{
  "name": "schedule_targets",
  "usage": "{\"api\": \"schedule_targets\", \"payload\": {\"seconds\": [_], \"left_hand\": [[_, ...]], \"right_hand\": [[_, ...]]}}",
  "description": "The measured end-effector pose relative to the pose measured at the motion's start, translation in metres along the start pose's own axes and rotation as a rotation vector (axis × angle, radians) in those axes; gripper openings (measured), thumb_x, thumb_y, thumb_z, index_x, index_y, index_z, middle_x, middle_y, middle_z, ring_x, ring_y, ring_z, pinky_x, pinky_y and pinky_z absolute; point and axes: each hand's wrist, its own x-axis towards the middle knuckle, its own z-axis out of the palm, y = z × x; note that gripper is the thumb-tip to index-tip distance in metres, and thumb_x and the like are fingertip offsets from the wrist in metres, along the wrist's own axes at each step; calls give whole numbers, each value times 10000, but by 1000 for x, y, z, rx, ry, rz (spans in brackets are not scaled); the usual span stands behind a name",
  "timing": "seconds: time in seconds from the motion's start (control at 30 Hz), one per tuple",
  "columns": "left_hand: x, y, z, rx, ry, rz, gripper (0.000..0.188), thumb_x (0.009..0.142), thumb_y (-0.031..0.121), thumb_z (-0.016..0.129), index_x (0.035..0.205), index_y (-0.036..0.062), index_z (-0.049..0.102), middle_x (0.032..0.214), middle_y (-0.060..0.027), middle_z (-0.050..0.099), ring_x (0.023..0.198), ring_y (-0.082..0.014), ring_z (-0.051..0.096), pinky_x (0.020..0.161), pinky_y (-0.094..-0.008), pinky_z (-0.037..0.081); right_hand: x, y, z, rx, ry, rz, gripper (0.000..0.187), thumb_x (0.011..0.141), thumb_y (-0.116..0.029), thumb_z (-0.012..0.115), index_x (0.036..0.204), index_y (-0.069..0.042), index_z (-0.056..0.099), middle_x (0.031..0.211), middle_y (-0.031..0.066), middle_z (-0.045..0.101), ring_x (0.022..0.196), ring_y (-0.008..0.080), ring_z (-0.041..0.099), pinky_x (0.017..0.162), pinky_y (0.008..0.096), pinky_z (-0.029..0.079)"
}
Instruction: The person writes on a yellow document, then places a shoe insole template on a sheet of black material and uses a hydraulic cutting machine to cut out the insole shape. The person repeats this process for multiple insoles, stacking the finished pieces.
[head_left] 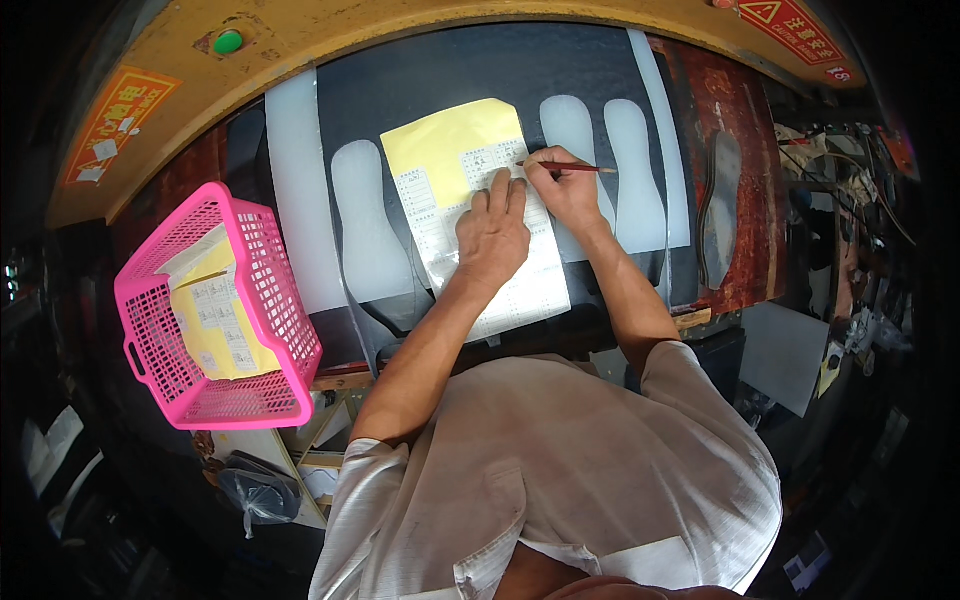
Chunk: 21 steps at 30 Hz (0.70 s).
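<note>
- Head view: the sheet of labels (430, 150), with a yellow backing, lies at a slight tilt on the dark worktop (450, 65), between pale sole-shaped pieces (370, 225); its near end reaches the front edge.
- The left hand (493, 232) is loosely spread, palm down on the sheet, gripping nothing. Its fingertips lie just beside the pen end; light, even pressure there should stop the paper sliding, provided they stay off the label being marked.
- The right hand (565, 190) is closed, pinching a dark red pen (585, 167) between thumb and fingers. Whether its point touches the paper is too small to tell.
- The pen lies rather flat; raising it a little would probably give a cleaner line.
- Pieces beneath could make an uneven base, so writing over a flat patch seems wise.
- Fresh marks may smear: better to lift the hands than drag them across.
</note>
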Motion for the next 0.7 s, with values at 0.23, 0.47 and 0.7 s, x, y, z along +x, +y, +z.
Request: {"api": "schedule_targets", "payload": {"seconds": [0.23, 0.47, 0.7], "left_hand": [[0, -1, 1, 6, -6, 4, 584, 847, 88, 646, 1426, 39, 586, 1540, -168, 524, 1195, -361, 621, 960, -458, 576], [0, -1, 2, 6, -20, -7, 569, 850, 83, 643, 1415, 37, 599, 1541, -167, 525, 1189, -364, 624, 947, -459, 583], [-1, -2, 3, 12, 36, 22, 559, 847, 94, 656, 1403, 42, 617, 1527, -157, 542, 1137, -347, 625, 902, -449, 585]], "right_hand": [[1, 0, 1, 45, 6, 3, 173, 922, -187, 774, 951, -17, 769, 794, 28, 728, 715, 91, 637, 654, 275, 518], [-4, -7, -3, 151, 67, 0, 134, 934, -135, 767, 976, -8, 762, 821, 5, 720, 749, 68, 624, 666, 255, 508], [-5, -6, -2, 50, 15, 21, 152, 935, -159, 771, 970, -12, 766, 805, 16, 724, 725, 75, 627, 657, 263, 518]]}}
